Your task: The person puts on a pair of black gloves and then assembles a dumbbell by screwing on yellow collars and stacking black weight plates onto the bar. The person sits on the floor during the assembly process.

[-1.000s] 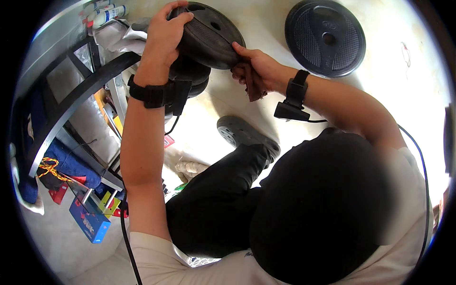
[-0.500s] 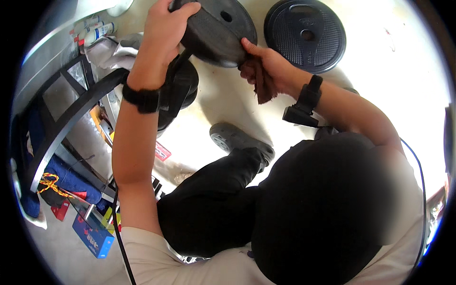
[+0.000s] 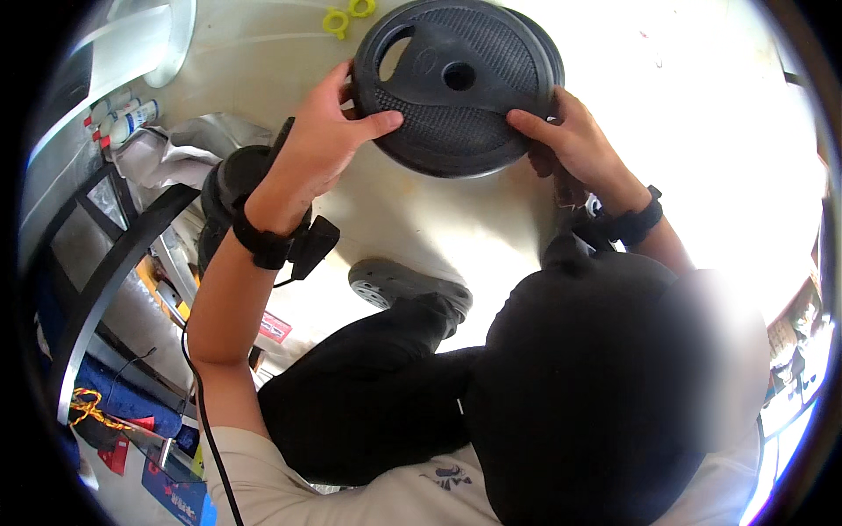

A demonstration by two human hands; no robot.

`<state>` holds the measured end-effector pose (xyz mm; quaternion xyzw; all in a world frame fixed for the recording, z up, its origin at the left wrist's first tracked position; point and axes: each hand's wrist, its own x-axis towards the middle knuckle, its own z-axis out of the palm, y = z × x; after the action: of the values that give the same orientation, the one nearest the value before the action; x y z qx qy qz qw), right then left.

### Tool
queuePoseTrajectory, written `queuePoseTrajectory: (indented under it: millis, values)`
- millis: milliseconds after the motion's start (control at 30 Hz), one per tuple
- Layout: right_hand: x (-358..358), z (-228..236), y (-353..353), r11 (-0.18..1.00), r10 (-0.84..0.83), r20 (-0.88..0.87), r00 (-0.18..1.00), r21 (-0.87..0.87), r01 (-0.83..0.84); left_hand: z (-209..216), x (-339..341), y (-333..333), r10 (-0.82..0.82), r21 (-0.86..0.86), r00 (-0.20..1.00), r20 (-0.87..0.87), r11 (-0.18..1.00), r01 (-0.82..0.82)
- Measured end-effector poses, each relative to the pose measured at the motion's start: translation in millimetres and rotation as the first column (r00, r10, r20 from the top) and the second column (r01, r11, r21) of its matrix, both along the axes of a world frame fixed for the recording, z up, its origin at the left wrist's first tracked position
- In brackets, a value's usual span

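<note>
I hold a round black weight plate (image 3: 469,131), textured, with a centre hole and a grip slot, between both hands. My left hand (image 3: 338,127) grips its left rim, thumb on the face and fingers behind. My right hand (image 3: 579,140) grips the lower right rim in the same way. Below the right hand hangs a dark brown cloth (image 3: 572,191), mostly hidden by the fingers. Behind the held plate, a second black plate (image 3: 551,48) shows only as a strip along its right edge.
Two yellow ring-shaped pieces (image 3: 335,23) lie on the pale floor beyond. To the left are several white bottles (image 3: 132,121), crumpled grey sheeting (image 3: 180,149), a black curved frame (image 3: 123,254) and round black objects (image 3: 232,180). A blue box (image 3: 175,493) sits at the lower left.
The held plate has moved right and turned its face toward me, now covering most of the second plate. My left hand shifted lower on its rim; my right hand moved right with the plate.
</note>
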<state>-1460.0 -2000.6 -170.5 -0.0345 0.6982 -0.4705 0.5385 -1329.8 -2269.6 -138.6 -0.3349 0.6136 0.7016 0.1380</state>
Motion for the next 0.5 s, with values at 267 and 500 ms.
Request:
queuePoseTrajectory:
  millis: [267,500]
  values:
    - [-24.5,1.7,23.8,0.964,0.197,-0.171,0.965,0.214,-0.158,-12.0,-12.2,25.6,-0.189,-0.008,0.973,0.134,0.982,0.191]
    - [-43.3,2.8,22.3,0.862,0.403,-0.312,0.860,0.446,-0.242,-21.6,-1.5,19.2,-0.263,-0.082,0.937,0.231,0.954,0.289]
